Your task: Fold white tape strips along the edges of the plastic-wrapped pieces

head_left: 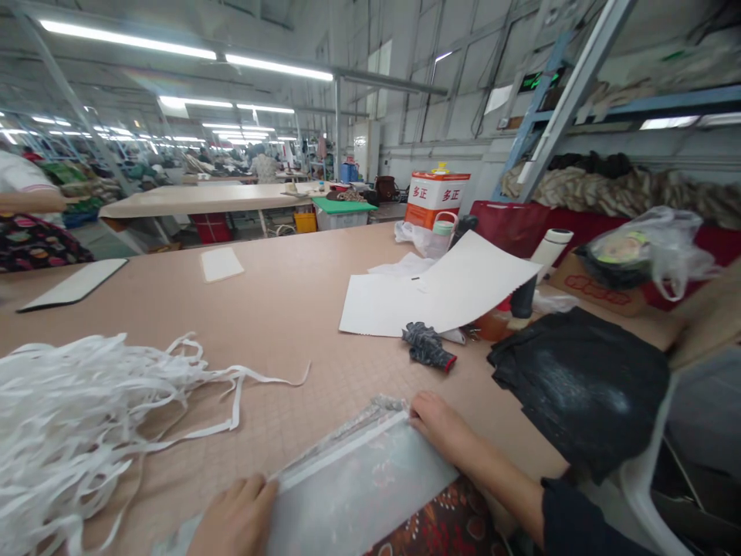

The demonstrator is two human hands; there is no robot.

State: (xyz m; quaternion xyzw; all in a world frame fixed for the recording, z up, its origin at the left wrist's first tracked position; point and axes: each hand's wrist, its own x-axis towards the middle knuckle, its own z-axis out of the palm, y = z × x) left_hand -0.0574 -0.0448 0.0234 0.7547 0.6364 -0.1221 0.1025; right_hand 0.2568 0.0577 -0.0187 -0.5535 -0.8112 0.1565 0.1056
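A translucent whitish sheet (pixel 359 479) lies at the table's front edge, with a white strip along its far edge and a greyish layer showing beyond it. My left hand (pixel 235 517) is closed on the sheet's left end, its fingers curled over the edge. At the far right corner, my right hand (pixel 437 421) grips the same sheet with bent fingers. Dark red patterned cloth (pixel 440 525) shows below the sheet, near my body. To the left of my left hand spreads a tangled heap of white tape (pixel 75 425), one loose end trailing right.
Beyond my right hand lie a dark knitted glove (pixel 427 345), white card sheets (pixel 440 286) and a black plastic bag (pixel 584 378). An orange-and-white can (pixel 437 199) stands farther back. A white pad (pixel 75 284) and a small white card (pixel 221 264) lie far left. A person (pixel 35 208) stands there.
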